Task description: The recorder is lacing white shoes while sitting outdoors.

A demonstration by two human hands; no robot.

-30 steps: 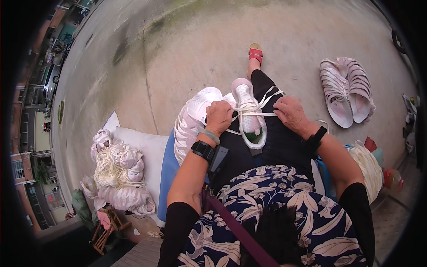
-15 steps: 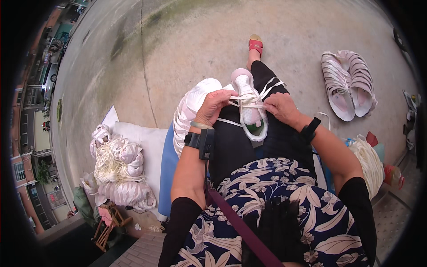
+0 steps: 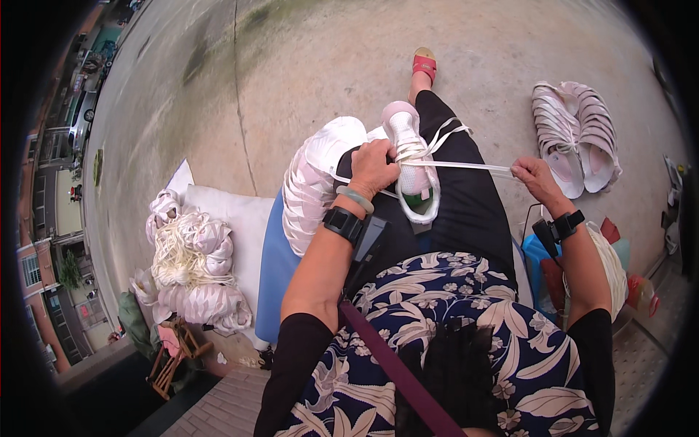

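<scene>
A white and pale pink sneaker rests on my thigh, toe pointing away from me, with green showing inside its collar. Its flat white shoelace runs taut to the right, and the end is pinched in my right hand, out beyond my leg. My left hand is closed against the sneaker's left side at the lacing, its fingertips partly hidden; it appears to grip the lace there. Other loose lace loops lie to the right of the tongue.
Beside my left leg is a nested stack of pale shoe uppers. Bundled uppers and cream laces lie on a white sheet farther left. Two more rows of uppers sit on the concrete at right. Near my right elbow is a blue container.
My right hand has moved right, away from the sneaker, drawing the lace out straight. My left hand has turned and closed nearer the sneaker's side.
</scene>
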